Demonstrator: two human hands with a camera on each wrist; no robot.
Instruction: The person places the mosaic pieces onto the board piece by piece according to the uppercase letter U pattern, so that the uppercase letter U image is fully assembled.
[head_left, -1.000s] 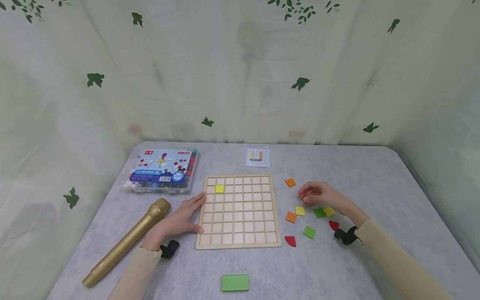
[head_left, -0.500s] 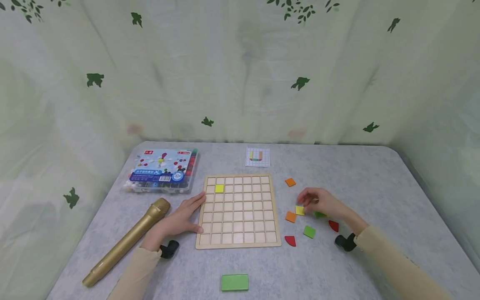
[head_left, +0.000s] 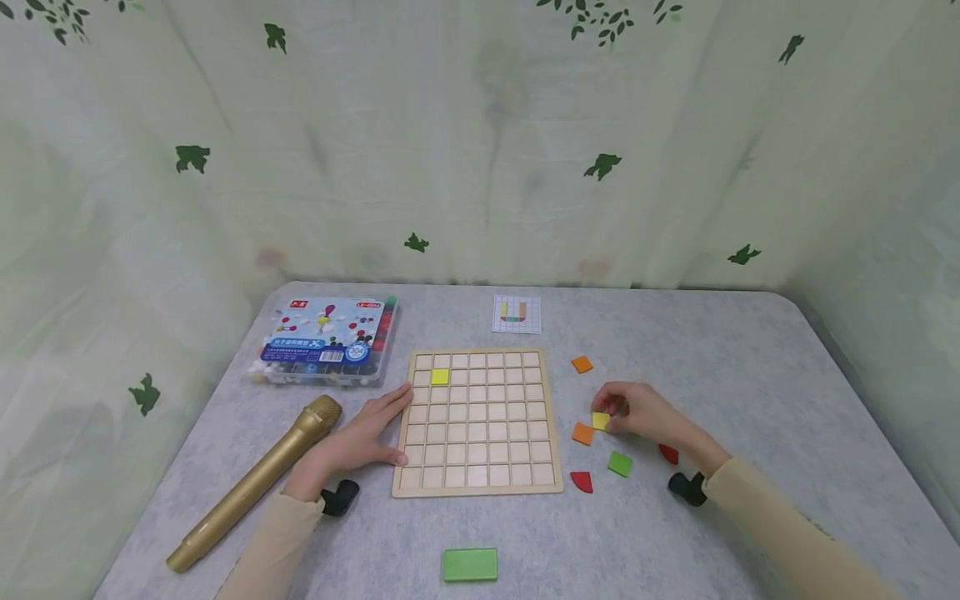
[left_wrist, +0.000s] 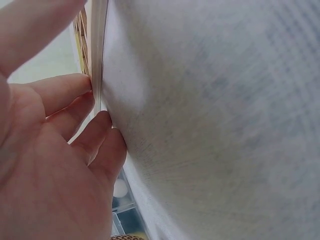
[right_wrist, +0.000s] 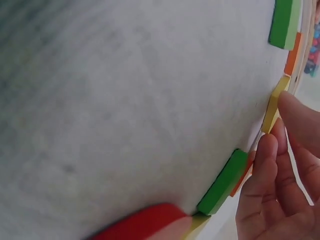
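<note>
So, board [head_left: 477, 477]: one yellow square [head_left: 440, 377] sits in its far left part; I judge the work barely begun.
Right hand [head_left: 647, 412]: thumb and fingers pinch a loose yellow tile [head_left: 601, 422] right of the board; raised or not, I can't tell.
Left hand [head_left: 363, 437]: thumb spread from the fingers, touching the board's left edge.
Card [head_left: 530, 325]: far side, coloured U, probably the pattern.
Loose pieces: green tile [head_left: 620, 464], orange tile [head_left: 582, 434], red wedge [head_left: 582, 482] and others at right, presumably to place.

The left grip [left_wrist: 55, 150] touches the edge of a pale wooden board [left_wrist: 98, 50] on a grey tabletop [left_wrist: 210, 120].
</note>
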